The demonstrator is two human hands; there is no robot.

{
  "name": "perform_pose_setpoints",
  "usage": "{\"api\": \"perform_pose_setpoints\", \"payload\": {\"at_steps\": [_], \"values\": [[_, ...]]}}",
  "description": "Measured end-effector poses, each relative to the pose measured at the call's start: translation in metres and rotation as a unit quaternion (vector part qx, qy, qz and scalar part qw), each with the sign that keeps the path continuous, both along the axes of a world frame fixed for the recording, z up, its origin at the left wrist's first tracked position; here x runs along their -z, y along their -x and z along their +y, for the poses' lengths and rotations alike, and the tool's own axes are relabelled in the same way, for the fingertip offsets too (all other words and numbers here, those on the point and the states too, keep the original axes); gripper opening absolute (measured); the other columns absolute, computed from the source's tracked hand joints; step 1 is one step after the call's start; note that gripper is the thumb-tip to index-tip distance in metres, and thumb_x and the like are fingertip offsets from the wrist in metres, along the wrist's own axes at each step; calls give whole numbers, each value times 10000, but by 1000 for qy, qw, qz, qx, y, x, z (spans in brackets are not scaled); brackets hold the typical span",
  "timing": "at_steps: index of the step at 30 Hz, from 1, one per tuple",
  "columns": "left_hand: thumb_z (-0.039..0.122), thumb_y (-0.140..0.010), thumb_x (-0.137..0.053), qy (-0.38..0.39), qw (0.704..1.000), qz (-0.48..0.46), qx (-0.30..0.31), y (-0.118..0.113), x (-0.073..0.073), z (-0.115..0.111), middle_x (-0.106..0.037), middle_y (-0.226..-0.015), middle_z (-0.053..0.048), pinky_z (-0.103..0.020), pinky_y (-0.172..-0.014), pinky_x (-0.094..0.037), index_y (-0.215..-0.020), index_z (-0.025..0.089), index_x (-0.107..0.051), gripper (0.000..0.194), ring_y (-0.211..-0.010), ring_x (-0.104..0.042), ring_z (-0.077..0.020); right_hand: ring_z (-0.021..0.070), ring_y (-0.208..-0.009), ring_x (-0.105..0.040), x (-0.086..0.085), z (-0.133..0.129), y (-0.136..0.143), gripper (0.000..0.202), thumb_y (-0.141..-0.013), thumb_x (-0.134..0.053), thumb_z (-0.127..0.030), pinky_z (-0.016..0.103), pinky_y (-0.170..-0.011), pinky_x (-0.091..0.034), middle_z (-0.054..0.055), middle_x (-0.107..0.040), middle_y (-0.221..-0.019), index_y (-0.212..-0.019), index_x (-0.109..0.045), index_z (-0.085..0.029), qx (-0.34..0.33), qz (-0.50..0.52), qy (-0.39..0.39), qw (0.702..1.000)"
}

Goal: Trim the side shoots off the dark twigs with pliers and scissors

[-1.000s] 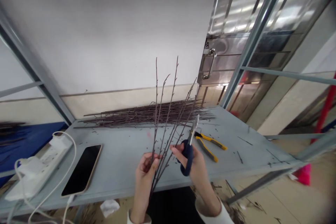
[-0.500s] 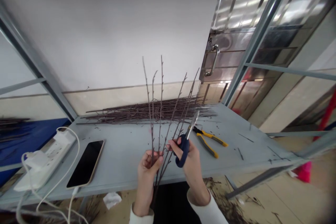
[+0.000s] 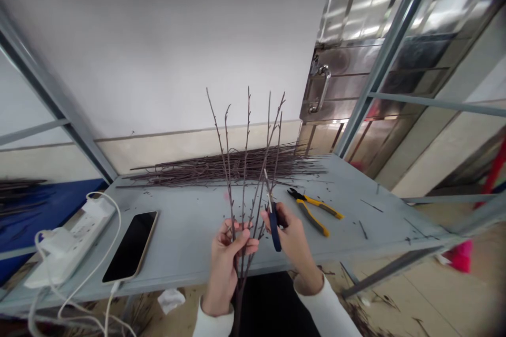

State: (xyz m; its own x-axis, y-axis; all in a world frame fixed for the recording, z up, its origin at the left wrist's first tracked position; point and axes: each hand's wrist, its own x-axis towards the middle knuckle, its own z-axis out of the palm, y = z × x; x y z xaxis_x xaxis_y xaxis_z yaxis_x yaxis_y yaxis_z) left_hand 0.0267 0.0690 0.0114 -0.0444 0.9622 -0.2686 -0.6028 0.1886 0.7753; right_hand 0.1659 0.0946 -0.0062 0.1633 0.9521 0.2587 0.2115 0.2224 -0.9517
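My left hand [image 3: 227, 263] is closed around several thin brown twigs [image 3: 244, 168], which stand upright and fan out at the top. Their lower ends run down in front of my dark clothing. In my right hand [image 3: 292, 234] are scissors with dark blue handles [image 3: 274, 224], the blades pointing up beside the right-hand twigs. My right fingertips are close to those twigs; whether they touch cannot be made out. Behind the hands, a long pile of twigs [image 3: 197, 169] lies across the back of the grey table [image 3: 177, 231].
Yellow and grey pliers [image 3: 314, 210] lie right of the hands. A phone [image 3: 131, 246] and a white power strip [image 3: 73, 239] with cables are at the left. Metal shelf posts [image 3: 389, 58] rise on both sides. Twig scraps litter the table's right part.
The right-hand twigs have swung left and stand more upright. My right hand has turned the scissors to a steeper angle, farther left. My left hand has shifted slightly right.
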Motion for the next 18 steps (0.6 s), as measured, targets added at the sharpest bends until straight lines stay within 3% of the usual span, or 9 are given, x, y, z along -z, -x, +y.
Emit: {"api": "perform_pose_setpoints", "payload": {"at_steps": [5, 10, 18], "values": [[187, -474, -873, 14, 1000, -10, 9, 2, -3, 0, -725, -761, -2, -194, -480, -577, -720, 155, -537, 417, -482, -673, -131, 129, -560, -505, 2, -14, -19, 305, -773, -569, -489, 240, -553, -432, -18, -532, -633, -734, -443, -215, -46, -53, -2, 998], [152, -500, -854, 39, 999, -18, -5, -1, -4, 0, -729, -784, 2, -178, -495, -568, -753, 162, -546, 399, -474, -657, -98, 188, -693, -583, 9, -32, -38, 332, -794, -524, -476, 291, -611, -501, 55, -592, -808, -949, -444, -194, -47, -180, -69, 980], [166, -462, -868, 22, 999, -34, 19, -4, -8, -1, -714, -752, 10, -172, -450, -547, -735, 162, -544, 424, -440, -627, -85, 209, -736, -605, -5, -25, -63, 243, -765, -591, -349, 310, -628, -505, 72, -599, -859, -917, -459, -213, -1, -423, -158, 892]]}}
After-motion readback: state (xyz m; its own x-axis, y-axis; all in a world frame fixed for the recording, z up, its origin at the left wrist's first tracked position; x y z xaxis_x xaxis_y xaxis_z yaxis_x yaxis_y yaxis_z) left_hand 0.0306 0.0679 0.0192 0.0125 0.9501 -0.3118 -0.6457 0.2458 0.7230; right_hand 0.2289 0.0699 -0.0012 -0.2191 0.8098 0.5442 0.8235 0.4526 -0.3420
